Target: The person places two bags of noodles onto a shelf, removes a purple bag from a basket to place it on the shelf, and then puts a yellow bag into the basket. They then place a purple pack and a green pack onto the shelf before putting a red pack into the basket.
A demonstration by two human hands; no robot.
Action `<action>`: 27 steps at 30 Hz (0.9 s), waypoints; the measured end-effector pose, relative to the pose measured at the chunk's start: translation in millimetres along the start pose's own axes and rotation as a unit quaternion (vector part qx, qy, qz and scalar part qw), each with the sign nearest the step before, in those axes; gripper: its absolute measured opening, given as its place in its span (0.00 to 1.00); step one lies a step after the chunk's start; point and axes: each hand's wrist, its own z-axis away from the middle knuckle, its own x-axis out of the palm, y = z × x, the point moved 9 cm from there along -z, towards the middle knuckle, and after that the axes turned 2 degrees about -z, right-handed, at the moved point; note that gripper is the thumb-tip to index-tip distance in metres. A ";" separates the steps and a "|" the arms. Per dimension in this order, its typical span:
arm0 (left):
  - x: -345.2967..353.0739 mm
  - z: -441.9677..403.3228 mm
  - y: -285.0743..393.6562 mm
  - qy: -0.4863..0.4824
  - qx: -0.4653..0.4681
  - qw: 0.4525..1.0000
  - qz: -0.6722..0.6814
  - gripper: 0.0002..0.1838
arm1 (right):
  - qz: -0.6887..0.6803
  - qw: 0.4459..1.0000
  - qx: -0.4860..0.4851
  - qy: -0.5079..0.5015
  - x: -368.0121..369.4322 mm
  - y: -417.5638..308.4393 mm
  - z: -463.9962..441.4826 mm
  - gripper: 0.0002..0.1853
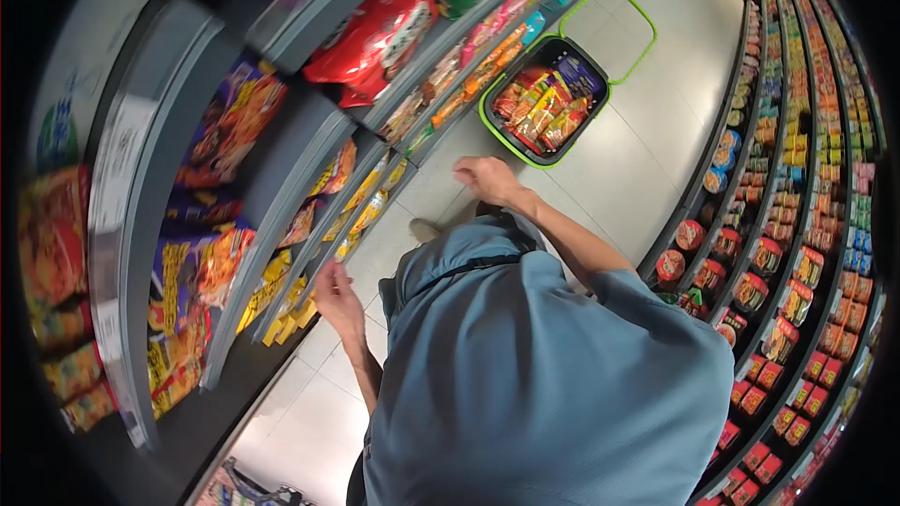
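Note:
My left hand (pixel 339 305) is beside the lower shelves at the left, fingers loosely apart and nothing visible in it. Closest to it are yellow snack packs (pixel 291 323) on the bottom shelf. My right hand (pixel 487 180) hangs in front of me over the floor, its fingers curled in and no object showing. Just beyond it stands a black shopping basket with a green rim (pixel 485 122). Inside lie several colourful snack packets (pixel 544 117) and a dark blue pack (pixel 579 75). The basket's green handle (pixel 653 33) is folded outward.
Snack shelves (pixel 323 145) run along my left, with a large red bag (pixel 384 33) on an upper one. Along the right, a long rack holds cup noodles (pixel 689 234) and many small packs. Pale tiled floor (pixel 647 131) lies between. A patterned object (pixel 248 487) is at the bottom left.

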 end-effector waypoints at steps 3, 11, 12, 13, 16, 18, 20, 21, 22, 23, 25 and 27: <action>67.5 10.0 2.1 -0.129 -0.010 0.990 -0.062 0.12 | 0.014 0.993 0.114 0.018 -20.6 109.7 22.9 0.09; 171.5 41.3 -80.2 -0.277 -0.025 0.925 -0.258 0.15 | 0.023 0.952 0.305 0.005 -88.7 332.6 53.0 0.11; 167.3 58.4 -89.7 -0.290 -0.110 0.909 -0.277 0.15 | 0.012 0.950 0.312 0.016 -100.9 365.0 52.4 0.11; 156.4 74.2 -116.0 -0.301 -0.052 0.922 -0.239 0.13 | 0.016 0.950 0.309 0.037 -114.9 396.5 49.4 0.12; 92.6 125.2 -232.9 -0.378 -0.124 0.848 -0.349 0.11 | 0.040 0.930 0.351 0.108 -165.4 491.2 39.9 0.12; 72.7 138.3 -210.1 -0.351 -0.210 0.824 -0.392 0.12 | 0.088 0.912 0.377 0.134 -193.7 547.3 31.4 0.11; 52.8 144.7 -153.2 -0.292 -0.298 0.822 -0.387 0.12 | 0.103 0.902 0.387 0.159 -214.2 596.5 14.8 0.10; 66.0 138.6 -123.5 -0.362 -0.172 0.826 -0.397 0.12 | 0.089 0.901 0.389 0.171 -227.0 612.6 4.7 0.11; 85.2 137.8 -84.5 -0.426 -0.041 0.811 -0.398 0.13 | 0.106 0.895 0.407 0.150 -237.2 626.7 -6.1 0.13; 101.9 133.5 -47.7 -0.424 -0.042 0.810 -0.404 0.13 | 0.124 0.888 0.424 0.130 -247.8 637.9 -17.9 0.17; 120.6 125.9 -13.6 -0.304 -0.296 0.829 -0.365 0.15 | 0.191 0.874 0.411 0.176 -271.0 653.4 -44.9 0.16; 133.9 115.5 1.5 -0.309 -0.253 0.833 -0.383 0.17 | 0.267 0.856 0.408 0.171 -284.3 670.1 -68.1 0.15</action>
